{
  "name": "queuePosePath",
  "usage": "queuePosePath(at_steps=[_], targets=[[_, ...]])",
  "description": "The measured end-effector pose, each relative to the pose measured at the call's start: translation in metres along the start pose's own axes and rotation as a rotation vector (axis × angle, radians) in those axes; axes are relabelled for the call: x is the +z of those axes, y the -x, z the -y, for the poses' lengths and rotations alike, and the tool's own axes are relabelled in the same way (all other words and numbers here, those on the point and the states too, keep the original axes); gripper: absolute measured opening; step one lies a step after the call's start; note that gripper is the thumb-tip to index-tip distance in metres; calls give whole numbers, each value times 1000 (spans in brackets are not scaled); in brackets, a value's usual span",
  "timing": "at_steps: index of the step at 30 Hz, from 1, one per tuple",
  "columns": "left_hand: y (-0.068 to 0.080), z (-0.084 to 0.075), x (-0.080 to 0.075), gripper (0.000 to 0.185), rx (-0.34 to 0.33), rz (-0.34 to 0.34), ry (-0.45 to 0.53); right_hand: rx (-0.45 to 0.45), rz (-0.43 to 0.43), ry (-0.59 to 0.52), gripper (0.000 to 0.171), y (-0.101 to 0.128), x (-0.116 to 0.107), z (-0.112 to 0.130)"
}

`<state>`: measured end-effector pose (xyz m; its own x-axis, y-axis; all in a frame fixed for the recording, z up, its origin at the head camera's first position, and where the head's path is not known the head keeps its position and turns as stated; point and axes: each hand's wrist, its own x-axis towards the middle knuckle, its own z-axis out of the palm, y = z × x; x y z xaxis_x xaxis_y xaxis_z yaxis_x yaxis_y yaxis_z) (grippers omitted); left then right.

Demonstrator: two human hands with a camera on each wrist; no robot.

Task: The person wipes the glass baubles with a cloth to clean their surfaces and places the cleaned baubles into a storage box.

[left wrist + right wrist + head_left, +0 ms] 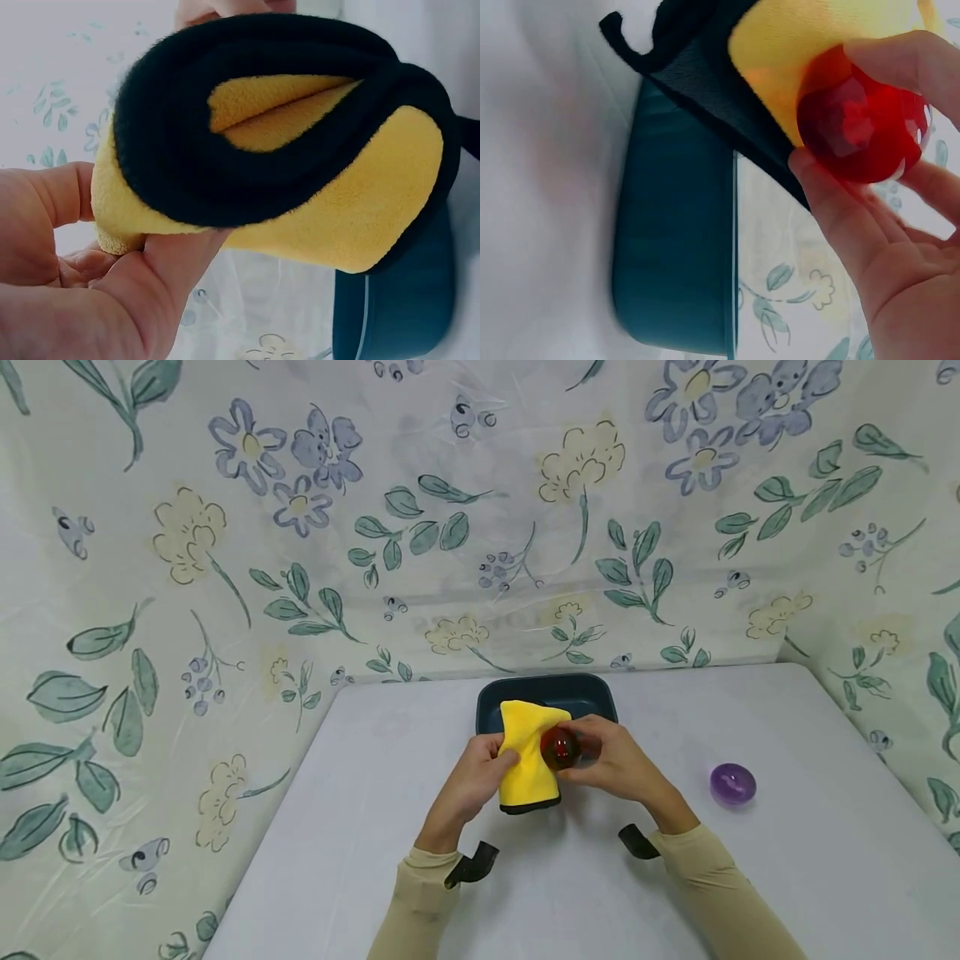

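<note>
My left hand (480, 768) grips a folded yellow cloth (528, 760) with a black edge, held above the table in front of a dark tray (592, 693). In the left wrist view the cloth (315, 195) fills the frame, pinched between thumb and fingers (112, 262). My right hand (607, 756) holds a red translucent ball (558, 748) against the cloth's right side. In the right wrist view the red ball (862, 124) sits between the fingertips (832, 195), touching the yellow cloth (810, 45).
A purple translucent ball (732, 783) lies on the white table (375, 827) to the right of my hands. The dark tray (675, 225) stands at the back edge of the table. Flowered sheeting (300, 527) forms walls behind and at both sides.
</note>
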<state>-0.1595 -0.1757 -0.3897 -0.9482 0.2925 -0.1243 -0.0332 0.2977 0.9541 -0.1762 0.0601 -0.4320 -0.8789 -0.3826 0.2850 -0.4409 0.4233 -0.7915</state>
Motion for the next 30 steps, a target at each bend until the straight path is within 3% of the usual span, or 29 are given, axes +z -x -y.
queuePosePath(at_steps=[5, 14, 22, 30], targets=[[-1, 1, 0, 33, -1, -10, -6, -17, 21, -36, 64, 1, -2, 0], [-2, 2, -1, 34, -8, 10, -4, -30, 26, -196, 64, 1, -3, 3], [-3, 4, -1, 32, -11, -3, -14, -47, -40, -136, 62, 1, -1, 5], [-2, 2, 1, 32, -19, -9, -15, -31, -61, -150, 64, 1, 1, 1]])
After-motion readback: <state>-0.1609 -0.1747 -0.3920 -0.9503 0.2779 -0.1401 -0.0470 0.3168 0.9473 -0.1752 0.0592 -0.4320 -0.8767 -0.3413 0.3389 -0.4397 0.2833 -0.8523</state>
